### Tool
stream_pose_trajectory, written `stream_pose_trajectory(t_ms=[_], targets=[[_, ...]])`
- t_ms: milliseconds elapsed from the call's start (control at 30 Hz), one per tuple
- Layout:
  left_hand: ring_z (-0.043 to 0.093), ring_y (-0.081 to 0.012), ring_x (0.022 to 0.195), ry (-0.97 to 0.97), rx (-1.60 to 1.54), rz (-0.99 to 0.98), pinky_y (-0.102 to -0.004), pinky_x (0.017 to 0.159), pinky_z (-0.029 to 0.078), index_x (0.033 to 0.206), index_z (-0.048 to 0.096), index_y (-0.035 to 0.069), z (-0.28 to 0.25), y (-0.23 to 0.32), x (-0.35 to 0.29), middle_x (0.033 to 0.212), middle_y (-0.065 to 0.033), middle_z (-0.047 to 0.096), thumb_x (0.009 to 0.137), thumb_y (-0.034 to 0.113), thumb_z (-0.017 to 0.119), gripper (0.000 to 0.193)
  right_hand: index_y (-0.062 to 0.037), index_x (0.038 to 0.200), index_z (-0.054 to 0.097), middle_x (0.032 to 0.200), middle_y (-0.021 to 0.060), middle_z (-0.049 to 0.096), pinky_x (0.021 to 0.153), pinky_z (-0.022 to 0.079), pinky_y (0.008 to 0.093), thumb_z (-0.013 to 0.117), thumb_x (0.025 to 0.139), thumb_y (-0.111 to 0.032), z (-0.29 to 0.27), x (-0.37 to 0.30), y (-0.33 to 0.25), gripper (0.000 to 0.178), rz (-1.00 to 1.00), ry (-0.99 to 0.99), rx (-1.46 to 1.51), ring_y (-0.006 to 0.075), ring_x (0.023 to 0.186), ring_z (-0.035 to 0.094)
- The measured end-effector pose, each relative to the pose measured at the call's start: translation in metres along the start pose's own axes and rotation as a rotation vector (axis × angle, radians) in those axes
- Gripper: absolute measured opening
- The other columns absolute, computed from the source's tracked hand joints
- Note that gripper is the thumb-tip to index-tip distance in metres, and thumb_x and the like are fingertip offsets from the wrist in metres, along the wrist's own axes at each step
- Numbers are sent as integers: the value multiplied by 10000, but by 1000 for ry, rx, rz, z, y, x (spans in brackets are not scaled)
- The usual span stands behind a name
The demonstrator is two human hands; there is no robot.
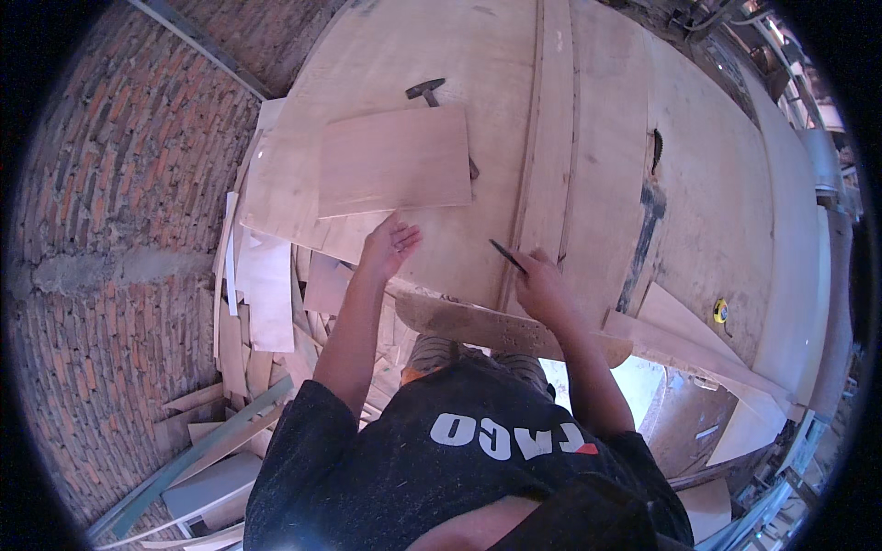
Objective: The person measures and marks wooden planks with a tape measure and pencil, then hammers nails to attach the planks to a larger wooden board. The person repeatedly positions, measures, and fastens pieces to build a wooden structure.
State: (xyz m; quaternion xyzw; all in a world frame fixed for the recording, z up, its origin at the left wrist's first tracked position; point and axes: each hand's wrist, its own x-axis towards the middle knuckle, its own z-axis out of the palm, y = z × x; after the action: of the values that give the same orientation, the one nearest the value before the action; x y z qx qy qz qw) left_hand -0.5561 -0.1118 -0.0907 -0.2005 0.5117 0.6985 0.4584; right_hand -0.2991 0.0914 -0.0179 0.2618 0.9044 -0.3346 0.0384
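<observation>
The fingers of the right hand [544, 286] are closing around 1 slim dark tool [507, 255], which is pointing forward and left. The left hand [388, 246] is holding its fingers half-bent at the near edge of 1 rectangular wood panel [395, 163]; whether they are pinching it, I cannot tell. The panel is lying on the worktable [441, 248], partly covering 1 hammer [426, 89]. Farther right, 1 yellow tape measure [720, 310] is sitting.
</observation>
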Motion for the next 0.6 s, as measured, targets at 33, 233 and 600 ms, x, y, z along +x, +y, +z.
stream_pose_trajectory(t_ms=[33, 233, 600], targets=[[636, -321, 1125, -12, -87, -36, -432, 1000, 558, 1335, 454, -90, 7, -3, 11, 1305, -244, 591, 958, 398, 748, 684, -28, 1262, 675, 1089, 273, 632, 878, 529, 548, 561, 932, -90, 8, 18, -7, 354, -4, -62, -68, 459, 1012, 640], [597, -348, 1178, 46, -331, -65, -475, 1023, 533, 1361, 470, -50, 35, -20, 75, 1294, -221, 570, 980, 378, 725, 626, -28, 1176, 696, 1153, 260, 653, 930, 549, 557, 606, 912, -109, 51, 83, -12, 290, 96, -301, -259, 452, 1091, 668], [610, -254, 948, 375, -151, 265, -426, 823, 549, 1168, 585, 57, -20, 22, 52, 1036, -96, 590, 1052, 301, 590, 270, -76, 1348, 639, 1182, 218, 661, 981, 527, 517, 716, 916, -187, 25, 152, -2, 452, -84, 93, 3, 402, 1147, 647]])
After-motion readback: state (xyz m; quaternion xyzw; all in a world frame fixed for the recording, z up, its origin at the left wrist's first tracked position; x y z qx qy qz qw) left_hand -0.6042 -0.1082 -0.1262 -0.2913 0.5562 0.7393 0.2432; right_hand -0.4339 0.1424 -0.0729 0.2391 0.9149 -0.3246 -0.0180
